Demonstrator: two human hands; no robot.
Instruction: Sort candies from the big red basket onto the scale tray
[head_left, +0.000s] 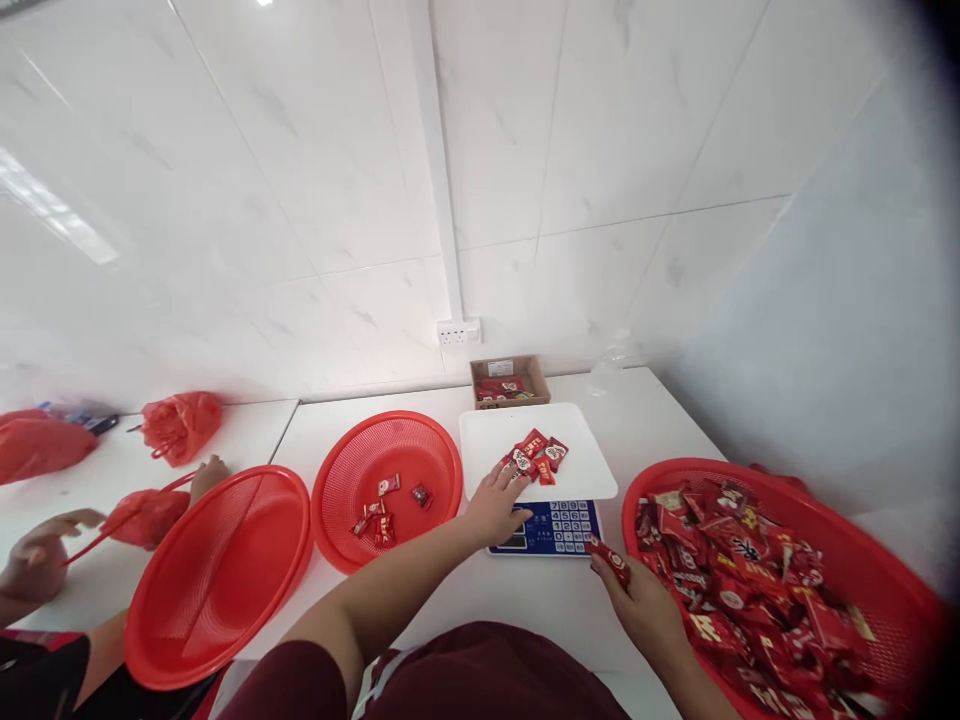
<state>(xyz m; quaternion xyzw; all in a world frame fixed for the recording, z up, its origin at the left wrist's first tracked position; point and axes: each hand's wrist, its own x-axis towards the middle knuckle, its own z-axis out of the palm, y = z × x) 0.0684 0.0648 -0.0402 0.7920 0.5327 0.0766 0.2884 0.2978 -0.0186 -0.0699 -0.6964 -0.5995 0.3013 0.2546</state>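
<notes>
Head view, single frame. I read it from the remote station

Right hand [645, 605]: thumb and fingers closed in a pinch on one wrapped candy [609, 562]. The candy sits at the fingertips, just off the near right corner of the scale keypad [566, 525]. Its long axis is slanted, with the far end pointing left and forward toward the scale.

Left hand [495, 505]: palm down, fingers loosely spread and pinching nothing. The fingertips rest at the near left edge of the candy pile [534, 455] on the white scale tray [495, 435].

Relation of note: the pile lies forward and left of the held candy, across the keypad. The left hand is touching the pile and the right is near it but apart.

Look of the candy: small glossy red wrapper with white print, too small to read.

Surroundings: full red basket [892, 600] of like candies beside the right hand – middle basket [352, 450] holding a few, and a bare basket [217, 570] at the left. A co-worker's hand [34, 565] handles a red bag [146, 515] at the far left
</notes>
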